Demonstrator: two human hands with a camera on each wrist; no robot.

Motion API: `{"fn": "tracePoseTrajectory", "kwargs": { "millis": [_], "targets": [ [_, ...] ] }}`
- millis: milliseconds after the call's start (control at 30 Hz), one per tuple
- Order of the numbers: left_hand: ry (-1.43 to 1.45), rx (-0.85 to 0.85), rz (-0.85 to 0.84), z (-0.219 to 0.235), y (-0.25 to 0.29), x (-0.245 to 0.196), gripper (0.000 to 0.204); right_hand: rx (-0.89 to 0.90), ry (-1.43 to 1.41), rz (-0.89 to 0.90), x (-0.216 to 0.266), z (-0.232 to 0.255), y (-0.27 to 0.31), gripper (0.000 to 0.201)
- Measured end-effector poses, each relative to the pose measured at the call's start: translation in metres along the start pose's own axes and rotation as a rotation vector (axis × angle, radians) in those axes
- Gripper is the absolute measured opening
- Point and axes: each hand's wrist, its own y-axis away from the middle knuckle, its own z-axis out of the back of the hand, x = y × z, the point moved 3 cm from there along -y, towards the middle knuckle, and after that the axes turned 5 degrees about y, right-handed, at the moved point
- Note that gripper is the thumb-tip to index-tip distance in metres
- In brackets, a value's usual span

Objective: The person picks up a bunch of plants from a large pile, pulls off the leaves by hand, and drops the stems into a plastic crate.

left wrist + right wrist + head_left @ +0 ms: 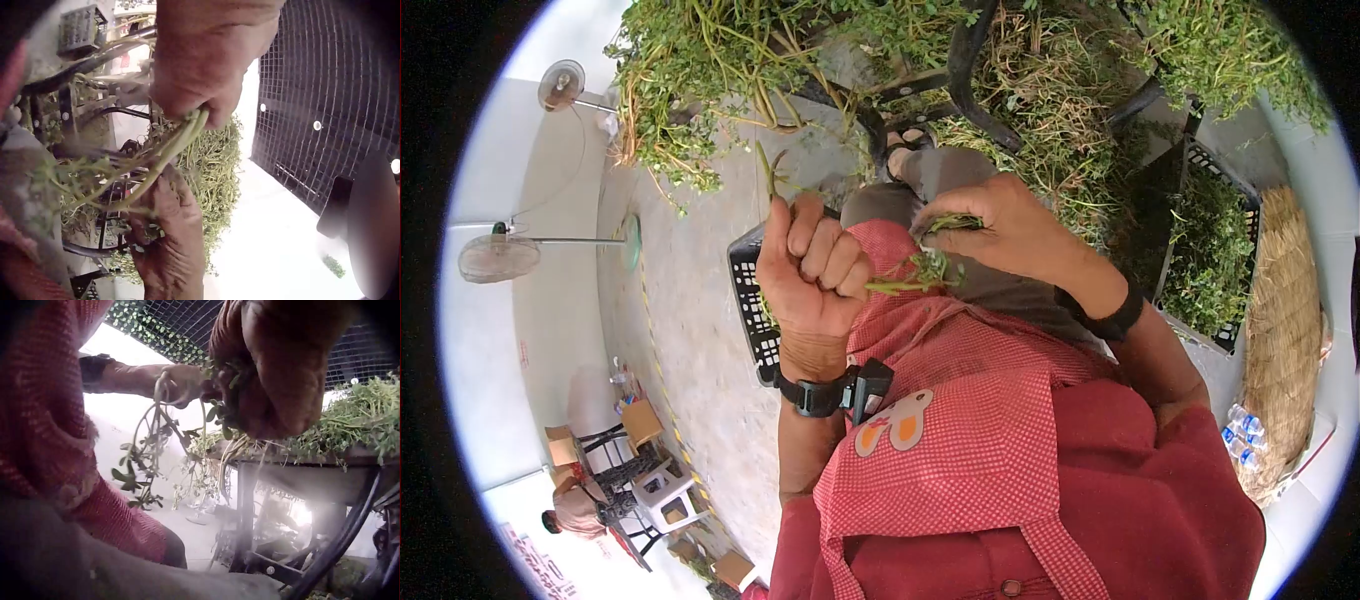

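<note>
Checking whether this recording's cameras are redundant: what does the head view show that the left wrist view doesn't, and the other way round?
Only the head view shows the straw mat, the plastic bottles and the cartoon patch on the checked apron.

Only the left wrist view shows the dark grid overhead with its round white spots.

Both share the left hand gripping green stems, the right hand close by, and heaped greens beyond.
</note>
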Motion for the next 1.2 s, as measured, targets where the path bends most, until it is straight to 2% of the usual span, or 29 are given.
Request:
{"fn": "tracePoseTrajectory", "kwargs": {
  "millis": [67,133,167,233,367,433,467,533,633,667,733,900,967,1033,1067,1133,1167,1200],
  "targets": [
    [-0.010,0.096,0.077,-0.003,0.003,0.001,0.041,0.062,0.055,0.028,0.006,0.002,-0.005,0.024],
    [-0.017,0.123,0.090,-0.002,0.003,0.002,0.041,0.294,0.045,0.045,0.008,-0.006,-0.008,0.023],
    [-0.025,0.155,0.102,-0.002,0.003,0.002,0.042,0.296,0.046,0.045,0.006,-0.009,-0.007,0.023],
    [-0.019,0.165,0.100,-0.002,0.003,0.002,0.042,0.418,-0.254,0.137,0.005,-0.024,-0.002,0.025],
    [-0.028,0.198,0.098,0.000,0.004,0.001,0.041,0.472,-0.382,0.176,0.010,-0.033,0.002,0.026],
    [-0.035,0.182,0.083,0.001,0.003,0.000,0.041,0.421,-0.309,0.061,0.014,-0.026,0.006,0.026],
    [-0.041,0.166,0.064,0.002,0.003,-0.001,0.040,0.422,-0.309,0.061,0.015,-0.029,0.009,0.026],
    [-0.039,0.171,0.043,0.004,0.003,-0.004,0.040,0.213,-0.290,0.031,0.011,-0.028,0.011,0.025],
    [-0.043,0.180,0.014,0.004,0.003,-0.005,0.040,0.158,-0.341,0.028,0.010,-0.027,0.016,0.029],
    [-0.052,0.184,0.000,0.004,0.003,-0.005,0.040,0.157,-0.340,0.029,0.009,-0.028,0.016,0.029],
    [-0.060,0.177,-0.005,0.004,0.003,-0.006,0.041,0.270,-0.386,0.004,0.006,-0.034,0.017,0.025],
    [-0.062,0.146,-0.027,0.009,0.003,-0.006,0.042,0.240,-0.322,0.067,0.002,-0.043,0.019,0.021],
    [-0.081,0.070,-0.076,0.011,0.003,-0.004,0.042,0.214,-0.269,0.075,0.004,-0.043,0.018,0.020],
    [-0.068,0.059,-0.051,0.011,0.003,0.003,0.042,0.090,-0.082,-0.088,0.005,-0.036,0.016,0.018],
    [-0.057,0.051,-0.024,0.010,0.005,0.006,0.042,0.089,-0.084,-0.090,0.001,-0.038,0.015,0.018],
    [-0.040,0.084,0.009,0.001,0.010,0.007,0.042,-0.220,0.100,-0.204,-0.018,-0.031,0.011,0.023],
    [-0.020,0.117,0.035,-0.003,0.011,0.008,0.042,-0.227,0.102,-0.206,-0.025,-0.025,0.010,0.023],
    [-0.022,0.122,0.034,-0.003,0.010,0.005,0.042,-0.234,-0.073,-0.199,-0.035,-0.018,0.008,0.021]
  ]
}}
